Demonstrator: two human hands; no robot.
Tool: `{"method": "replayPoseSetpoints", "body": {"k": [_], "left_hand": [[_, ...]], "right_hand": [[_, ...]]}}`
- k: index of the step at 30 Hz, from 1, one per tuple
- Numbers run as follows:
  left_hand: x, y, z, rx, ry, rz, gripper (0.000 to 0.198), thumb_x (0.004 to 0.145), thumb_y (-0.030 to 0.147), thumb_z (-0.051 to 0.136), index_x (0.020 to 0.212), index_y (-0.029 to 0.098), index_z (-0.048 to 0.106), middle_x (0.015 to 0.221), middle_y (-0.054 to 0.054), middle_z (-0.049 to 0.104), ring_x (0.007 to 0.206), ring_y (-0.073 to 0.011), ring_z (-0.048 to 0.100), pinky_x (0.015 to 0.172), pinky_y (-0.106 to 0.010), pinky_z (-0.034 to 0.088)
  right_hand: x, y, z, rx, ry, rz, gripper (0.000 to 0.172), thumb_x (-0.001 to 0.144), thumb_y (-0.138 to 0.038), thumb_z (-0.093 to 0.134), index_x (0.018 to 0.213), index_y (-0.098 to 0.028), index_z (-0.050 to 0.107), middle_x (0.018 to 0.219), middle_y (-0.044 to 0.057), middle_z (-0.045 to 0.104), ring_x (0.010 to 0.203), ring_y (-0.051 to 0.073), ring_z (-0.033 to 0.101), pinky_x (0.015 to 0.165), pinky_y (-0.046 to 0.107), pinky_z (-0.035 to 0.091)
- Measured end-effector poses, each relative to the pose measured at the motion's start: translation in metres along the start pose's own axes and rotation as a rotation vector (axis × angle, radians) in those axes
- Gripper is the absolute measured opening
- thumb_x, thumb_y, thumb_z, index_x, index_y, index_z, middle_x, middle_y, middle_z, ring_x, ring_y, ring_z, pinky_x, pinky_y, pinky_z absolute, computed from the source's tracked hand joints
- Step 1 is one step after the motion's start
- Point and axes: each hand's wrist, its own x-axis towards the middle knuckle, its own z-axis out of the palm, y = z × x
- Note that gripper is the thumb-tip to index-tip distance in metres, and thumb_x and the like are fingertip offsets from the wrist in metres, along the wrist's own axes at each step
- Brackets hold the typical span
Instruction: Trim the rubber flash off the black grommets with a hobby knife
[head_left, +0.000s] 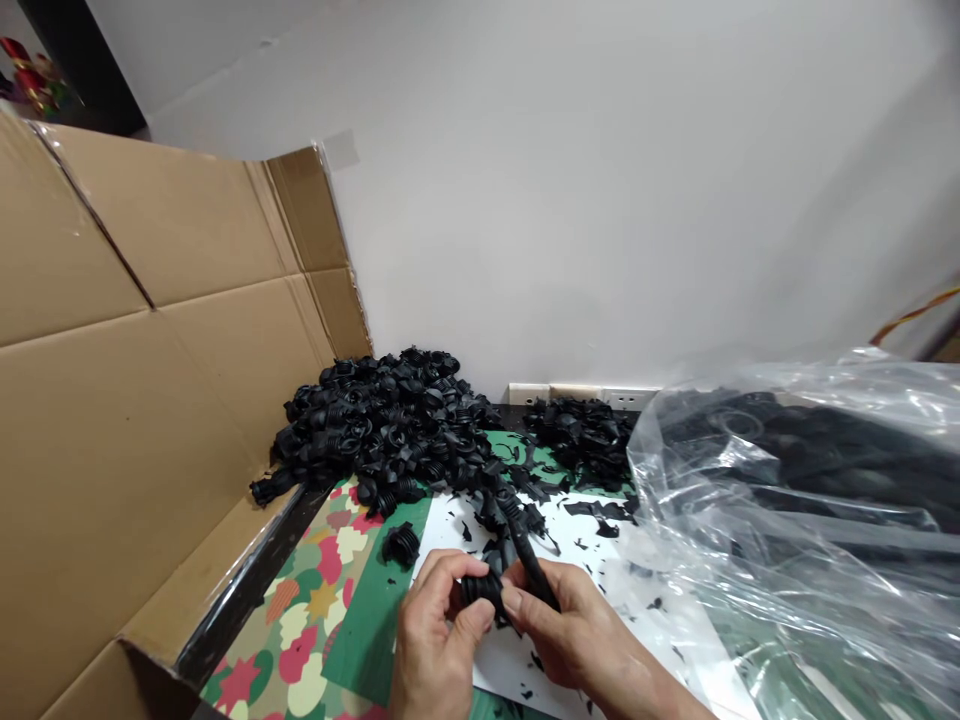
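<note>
My left hand (439,635) is closed around a black ribbed rubber bellows (482,592), its thumb and index finger on either side. Against the right end of that part press the thumb and fingertips of my right hand (559,620). A slim black pen-like tool (531,560) lies in my right hand, pointing up and away; its exact kind is unclear. On the green sheet, left of my hands, rests a loose black ribbed bellows (400,545). Beyond it rises a large heap of similar black rubber parts (397,420).
Black scraps (581,435) are piled by the wall sockets (630,399), with more strewn over a white sheet (510,670). A clear plastic bag (795,530) of black parts fills the right side. Cardboard (187,400) walls off the left. A patterned sheet (300,620) covers the left front.
</note>
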Motion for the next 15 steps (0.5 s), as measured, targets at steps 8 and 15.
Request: {"method": "replayPoseSetpoints", "body": {"k": [8, 15], "left_hand": [[-0.0025, -0.0096, 0.0018, 0.003, 0.087, 0.077, 0.013, 0.072, 0.023, 0.066, 0.083, 0.02, 0.071, 0.089, -0.007, 0.067, 0.08, -0.0218, 0.063, 0.068, -0.028, 0.053], [0.0025, -0.0067, -0.0025, 0.051, 0.01, 0.016, 0.009, 0.074, 0.026, 0.064, 0.077, 0.018, 0.068, 0.078, -0.004, 0.064, 0.058, -0.0151, 0.057, 0.052, -0.023, 0.049]], "right_hand": [[0.0055, 0.0061, 0.0, 0.116, 0.029, 0.036, 0.049, 0.058, -0.063, 0.069, 0.061, -0.02, 0.045, 0.041, -0.014, 0.028, 0.031, 0.001, 0.015, 0.031, 0.019, 0.012], [0.0048, 0.0064, 0.0021, 0.114, 0.019, 0.05, 0.047, 0.059, -0.061, 0.068, 0.059, -0.02, 0.045, 0.039, -0.014, 0.027, 0.03, 0.001, 0.015, 0.031, 0.019, 0.014]]}}
